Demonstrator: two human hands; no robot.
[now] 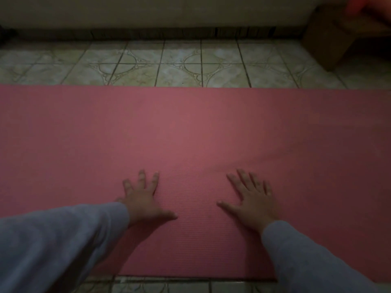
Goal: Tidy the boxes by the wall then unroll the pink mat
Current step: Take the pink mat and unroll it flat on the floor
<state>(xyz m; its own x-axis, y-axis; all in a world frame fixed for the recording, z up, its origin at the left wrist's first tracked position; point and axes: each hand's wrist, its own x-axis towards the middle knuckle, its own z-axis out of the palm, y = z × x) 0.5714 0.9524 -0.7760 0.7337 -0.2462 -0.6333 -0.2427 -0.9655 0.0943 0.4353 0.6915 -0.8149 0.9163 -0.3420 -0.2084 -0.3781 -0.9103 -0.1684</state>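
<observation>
2 hands flat on the pink mat.

Head view: the mat [190, 132] lies unrolled across the middle of the frame on the tiled floor [160, 64]. The left hand [143, 199] and right hand [251, 205] rest palm-down on it at lower centre, fingers spread apart, gripping nothing. A box [325, 39] sits by the wall [148, 11], upper right.
</observation>
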